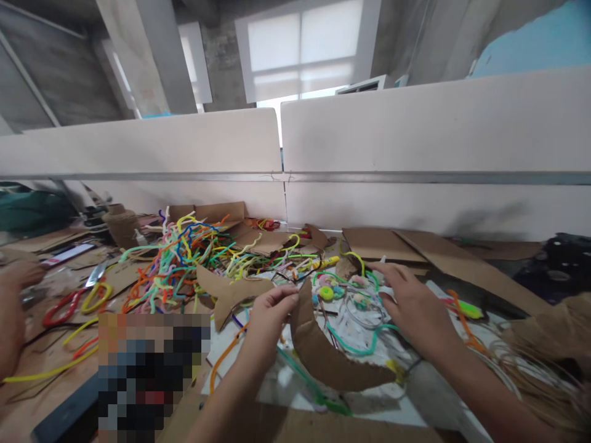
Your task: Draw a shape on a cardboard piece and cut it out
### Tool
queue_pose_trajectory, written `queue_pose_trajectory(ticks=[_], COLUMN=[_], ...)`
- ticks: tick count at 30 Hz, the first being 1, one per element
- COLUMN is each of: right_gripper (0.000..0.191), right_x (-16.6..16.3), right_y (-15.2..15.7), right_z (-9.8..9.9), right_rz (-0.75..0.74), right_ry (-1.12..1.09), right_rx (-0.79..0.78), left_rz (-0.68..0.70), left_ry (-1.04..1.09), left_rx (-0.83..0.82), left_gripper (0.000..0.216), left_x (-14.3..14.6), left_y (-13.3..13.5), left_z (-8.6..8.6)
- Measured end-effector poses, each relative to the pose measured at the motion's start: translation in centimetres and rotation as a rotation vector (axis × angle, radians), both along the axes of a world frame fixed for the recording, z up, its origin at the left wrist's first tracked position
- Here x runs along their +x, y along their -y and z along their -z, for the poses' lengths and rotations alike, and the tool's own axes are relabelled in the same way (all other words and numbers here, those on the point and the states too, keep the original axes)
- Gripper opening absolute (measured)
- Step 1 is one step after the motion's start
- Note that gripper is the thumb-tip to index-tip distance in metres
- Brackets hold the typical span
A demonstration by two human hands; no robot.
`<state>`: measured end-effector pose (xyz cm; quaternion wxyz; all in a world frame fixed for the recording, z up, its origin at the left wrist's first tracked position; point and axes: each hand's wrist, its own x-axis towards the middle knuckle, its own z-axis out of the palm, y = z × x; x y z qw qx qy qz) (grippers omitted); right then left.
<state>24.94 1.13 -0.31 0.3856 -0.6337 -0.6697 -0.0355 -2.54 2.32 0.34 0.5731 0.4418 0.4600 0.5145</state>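
Note:
My left hand (272, 311) pinches the upper tip of a crescent-shaped cardboard piece (318, 351) between thumb and fingers. The crescent hangs over a white sheet, its lower point towards the right. My right hand (409, 301) is open, thumb and forefinger apart, over the sheet's right side. Close to its fingertips lie a teal pipe cleaner (362, 351) and small coiled pieces, among them a yellow-green ring (326, 293). Another cut cardboard shape (231, 292), with curved points, rests just beyond my left hand.
A tangled heap of coloured pipe cleaners (180, 258) stands left of centre. Red-handled scissors (62, 309) lie further left, near another person's hand (21, 277). Cardboard sheets (378, 245) lean at the back below a white partition (438, 135). Looped cord (521, 369) lies at right.

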Motion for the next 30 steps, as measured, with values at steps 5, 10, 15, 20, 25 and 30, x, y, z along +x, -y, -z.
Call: queue_pose_trajectory(ticks=[5,10,15,20,25,30], right_gripper=[0.039,0.054,0.054,0.036,0.034,0.041], right_x=[-2.2,-5.2,-5.6,-4.0,-3.3,-2.6], right_y=[-0.1,0.7,1.1,0.5,0.2,0.1], right_z=[1.0,2.4,2.2,1.2,0.4,-0.5], right_rz=[-0.362,-0.518,-0.576,-0.479,-0.386,-0.339], right_ry=[-0.557,-0.783,-0.925,-1.071,-1.26,-1.429], right_rx=[-0.384,-0.634,-0.71,-0.548,-0.344,-0.204], left_rz=[0.086,0.227,0.261,0.242,0.258,0.285], left_ry=[0.019,0.036,0.055,0.051,0.024,0.003], left_rx=[-0.043,-0.088,-0.127,-0.16,-0.171,-0.205], left_gripper=[0.029,0.029,0.028,0.031,0.035,0.039], left_x=[-0.3,-0.2,-0.2,-0.4,-0.4,-0.5], left_y=[-0.1,0.3,0.4,0.2,-0.1,-0.2], left_z=[0.0,-0.1,0.0,-0.3,-0.2,0.6])
